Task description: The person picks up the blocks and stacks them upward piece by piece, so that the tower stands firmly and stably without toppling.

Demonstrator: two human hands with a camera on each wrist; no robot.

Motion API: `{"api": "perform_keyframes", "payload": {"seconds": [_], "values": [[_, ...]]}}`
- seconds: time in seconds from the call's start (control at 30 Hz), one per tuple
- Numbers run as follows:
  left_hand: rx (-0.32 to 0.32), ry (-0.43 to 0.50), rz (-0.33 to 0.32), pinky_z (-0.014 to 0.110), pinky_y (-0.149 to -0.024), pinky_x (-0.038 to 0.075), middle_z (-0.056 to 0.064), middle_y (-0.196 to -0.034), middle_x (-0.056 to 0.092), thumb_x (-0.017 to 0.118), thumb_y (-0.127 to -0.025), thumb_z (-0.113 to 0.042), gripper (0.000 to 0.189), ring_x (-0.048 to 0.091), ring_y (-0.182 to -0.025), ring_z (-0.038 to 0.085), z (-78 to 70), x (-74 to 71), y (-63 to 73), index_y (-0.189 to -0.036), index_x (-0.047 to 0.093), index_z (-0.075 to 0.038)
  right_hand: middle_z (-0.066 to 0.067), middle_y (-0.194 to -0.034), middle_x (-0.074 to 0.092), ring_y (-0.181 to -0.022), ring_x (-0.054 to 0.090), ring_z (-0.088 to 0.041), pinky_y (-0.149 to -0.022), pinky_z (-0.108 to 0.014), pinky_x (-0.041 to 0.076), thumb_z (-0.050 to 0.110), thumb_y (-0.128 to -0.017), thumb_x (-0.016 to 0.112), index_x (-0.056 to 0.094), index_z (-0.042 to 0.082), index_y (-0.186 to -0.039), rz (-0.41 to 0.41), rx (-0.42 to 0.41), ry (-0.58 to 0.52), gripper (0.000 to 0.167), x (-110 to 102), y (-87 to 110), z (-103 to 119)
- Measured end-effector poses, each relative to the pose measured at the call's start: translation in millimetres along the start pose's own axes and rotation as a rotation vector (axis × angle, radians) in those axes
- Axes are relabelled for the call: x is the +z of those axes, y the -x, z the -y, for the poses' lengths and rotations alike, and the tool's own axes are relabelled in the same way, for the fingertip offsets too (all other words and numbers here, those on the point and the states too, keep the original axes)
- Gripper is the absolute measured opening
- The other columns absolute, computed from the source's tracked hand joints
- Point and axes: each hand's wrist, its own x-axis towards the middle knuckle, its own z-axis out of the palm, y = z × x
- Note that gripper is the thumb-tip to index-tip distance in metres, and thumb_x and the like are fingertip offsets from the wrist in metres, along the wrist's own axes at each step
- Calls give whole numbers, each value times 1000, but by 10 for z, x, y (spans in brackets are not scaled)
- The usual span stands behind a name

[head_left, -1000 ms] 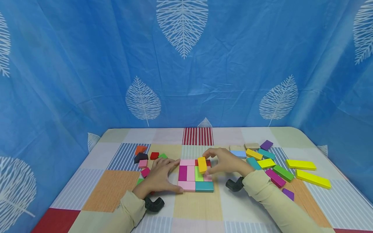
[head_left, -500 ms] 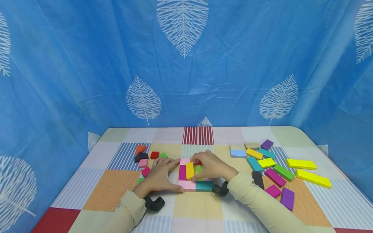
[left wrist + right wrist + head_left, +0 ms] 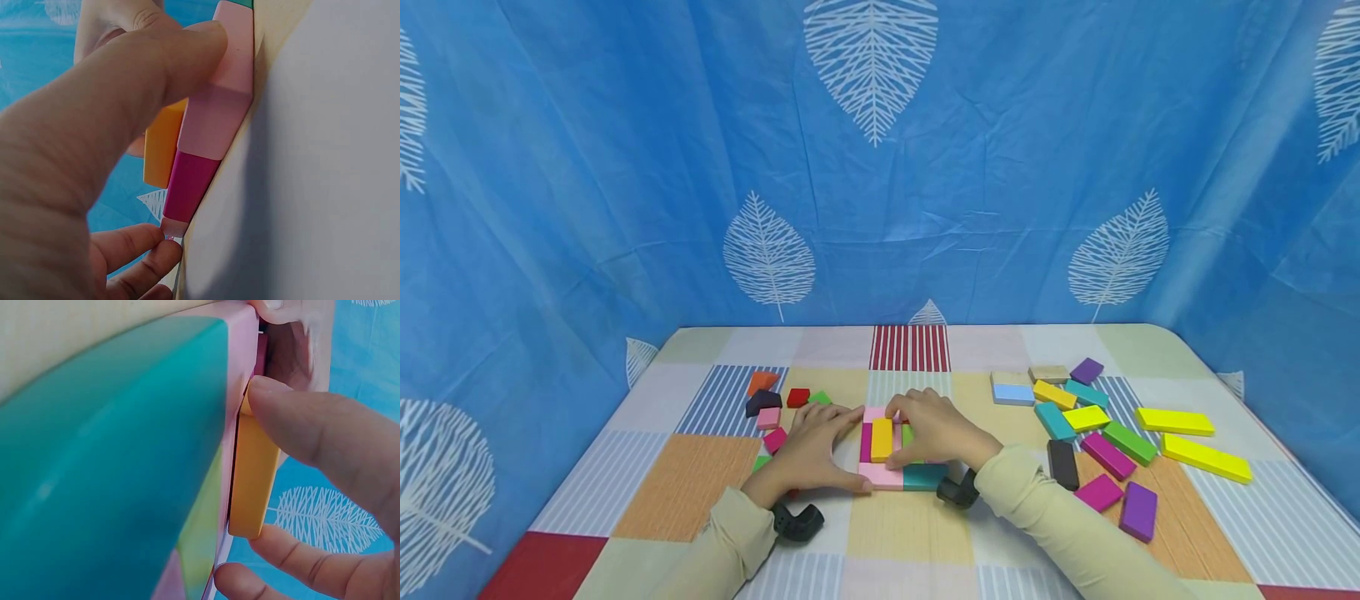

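Observation:
My right hand pinches an orange rectangular wooden block by its ends, thumb at the near end and index finger at the far end. The block lies low over the left side of a flat layer of colored blocks, overlapping a magenta block. In that layer, a light pink block and a teal block form the near row. My left hand spans the layer's left side; its thumb touches the near pink block and its fingertips are at the far corner. My right hand partly hides the layer's right half.
To the right lie several loose blocks, among them a long yellow block, a purple block and a black block. Smaller pieces, including an orange-red piece, lie left of the layer. A blue curtain hangs behind the table.
My right hand has carried the orange block leftward, from over the layer's right half to its left side, and lowered it slightly. The left hand has stayed in place.

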Motion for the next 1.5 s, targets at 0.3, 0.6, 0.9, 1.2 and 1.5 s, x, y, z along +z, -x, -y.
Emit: {"api": "perform_keyframes", "payload": {"seconds": [0.3,0.6,0.9,1.2,1.5], "values": [[5,1,0,69,-126,16,14,-150,59,90,-72,-64,112,43,-145,40,1,4,-4,-161,52,-7,-7,-114,68,-111,56,-31,-100,-58,49,35,-79,98,67,7,-131,10,11,-37,66,-16,36,-20],[-8,10,-7,69,-126,16,14,-148,59,91,-70,-64,114,43,-143,40,-4,8,-4,-161,52,-7,-15,-125,71,-117,62,-34,-100,-54,57,21,-93,86,70,0,-132,-61,44,-148,47,-388,167,-394],[-22,10,-20,69,-126,16,14,-149,59,91,-70,-64,113,43,-144,41,-7,11,2,-160,53,-8,-21,-110,74,-103,68,-41,-93,-58,57,2,-95,76,75,-6,-114,-200,150,-53,20,-779,460,-996],[-21,6,-19,70,-126,16,14,-147,60,91,-69,-65,113,43,-143,42,18,40,-3,-160,53,-9,-21,-99,74,-93,67,-37,-92,-58,57,2,-87,81,73,-8,-103,-148,289,2,21,-793,527,-1265],[-22,6,-16,70,-126,15,14,-148,59,91,-70,-66,114,43,-144,41,27,38,-12,-161,53,-9,-9,-88,64,-77,56,-22,-67,-35,50,15,-91,87,63,-8,-126,43,276,-165,49,-737,502,-1226]]}}
